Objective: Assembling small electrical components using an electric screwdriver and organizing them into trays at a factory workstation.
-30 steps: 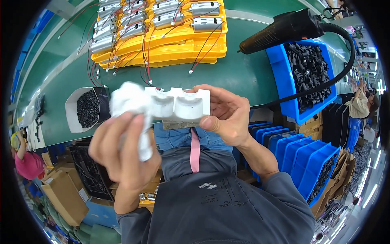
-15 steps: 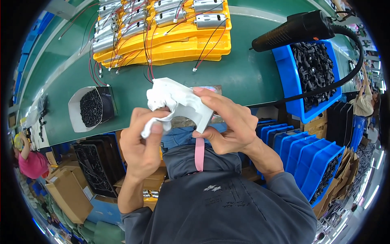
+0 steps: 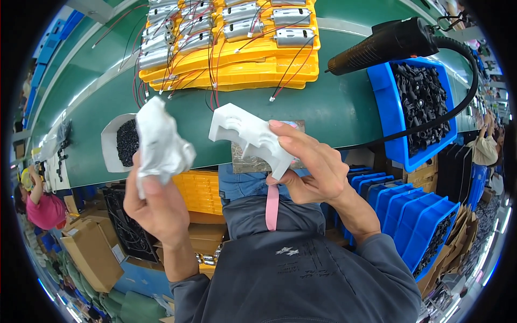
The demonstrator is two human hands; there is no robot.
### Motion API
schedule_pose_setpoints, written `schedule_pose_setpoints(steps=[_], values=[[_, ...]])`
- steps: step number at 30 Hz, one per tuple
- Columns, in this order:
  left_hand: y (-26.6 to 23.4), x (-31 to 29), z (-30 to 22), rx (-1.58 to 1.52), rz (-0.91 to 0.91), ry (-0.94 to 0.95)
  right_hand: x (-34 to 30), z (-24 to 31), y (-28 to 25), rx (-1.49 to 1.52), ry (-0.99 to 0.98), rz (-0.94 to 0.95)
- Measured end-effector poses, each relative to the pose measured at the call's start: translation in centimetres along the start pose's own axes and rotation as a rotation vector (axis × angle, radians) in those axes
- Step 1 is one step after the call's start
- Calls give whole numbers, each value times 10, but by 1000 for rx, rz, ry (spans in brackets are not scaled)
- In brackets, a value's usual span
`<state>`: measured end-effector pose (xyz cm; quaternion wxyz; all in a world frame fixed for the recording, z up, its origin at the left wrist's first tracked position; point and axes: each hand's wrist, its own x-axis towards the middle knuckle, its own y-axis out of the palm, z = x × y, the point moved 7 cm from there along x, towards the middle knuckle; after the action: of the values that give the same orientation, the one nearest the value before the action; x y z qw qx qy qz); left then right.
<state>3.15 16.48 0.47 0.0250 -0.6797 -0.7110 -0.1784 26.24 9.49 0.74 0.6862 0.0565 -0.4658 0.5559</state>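
My left hand (image 3: 160,207) grips a crumpled white cloth (image 3: 160,141), raised in front of the carton of small black screws. In my right hand (image 3: 315,164) is a white moulded block (image 3: 253,137) with curved hollows along its edges, pinched at its right end between thumb and fingers. Cloth and block are apart. Beneath the block, a flat metal plate (image 3: 249,161) lies at the near edge of the green table (image 3: 188,102), partly covered by the block and my hand.
Yellow trays (image 3: 242,75) of silver motors (image 3: 293,36) with red and black wires stand at the back. A black power screwdriver (image 3: 377,47) hangs beside a blue bin (image 3: 396,129) of black parts. The screw carton (image 3: 116,145) sits left; blue crates (image 3: 398,215) stand lower right.
The cloth has come away from the block as my left hand moved left with it. My right hand still holds the block, whose hollows now show. The whole view has shifted slightly.
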Motion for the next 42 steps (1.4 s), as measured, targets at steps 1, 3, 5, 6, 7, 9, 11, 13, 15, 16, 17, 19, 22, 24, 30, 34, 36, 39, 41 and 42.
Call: schedule_pose_setpoints(steps=[1,3,5,6,7,9,11,13,15,16,17,19,22,24,30,34,36,39,41,42], values=[[16,2,-7,164,148,109,1,3,0,-12,-7,15],[52,-1,-16,495,443,327,2,6,1,-24,-19,34],[71,0,-18,563,520,377,2,8,0,-10,-40,14],[83,-1,-19,634,605,426,1,9,-1,-3,-49,2],[91,-4,-18,704,690,474,1,9,-2,-4,-50,4],[93,-2,-17,771,736,513,0,7,-2,-30,-53,42],[93,-4,-14,917,829,586,0,7,-2,-37,-56,67],[88,1,-12,880,830,661,3,9,-2,-21,-37,61],[82,2,-16,803,841,823,6,9,1,6,-43,62],[79,4,-15,817,830,823,6,7,5,7,-33,70],[78,5,-14,844,847,801,6,5,10,12,-26,78],[77,1,-13,911,862,745,4,5,14,49,-44,105],[78,6,-2,943,1010,599,3,0,24,-28,-1,223],[77,11,-11,1040,1032,648,-2,-2,29,39,2,207],[-22,81,-51,1221,416,969,-4,-5,17,57,143,193],[-211,167,-9,1426,-196,643,-12,-17,19,329,391,186],[-308,198,19,1497,-304,468,-13,-25,24,443,552,171],[-414,219,52,1817,-135,455,-5,-37,38,551,604,171],[-371,246,61,1751,-84,16,-7,-54,24,416,587,128],[-387,239,37,1659,-251,196,-3,-59,19,410,605,134]])
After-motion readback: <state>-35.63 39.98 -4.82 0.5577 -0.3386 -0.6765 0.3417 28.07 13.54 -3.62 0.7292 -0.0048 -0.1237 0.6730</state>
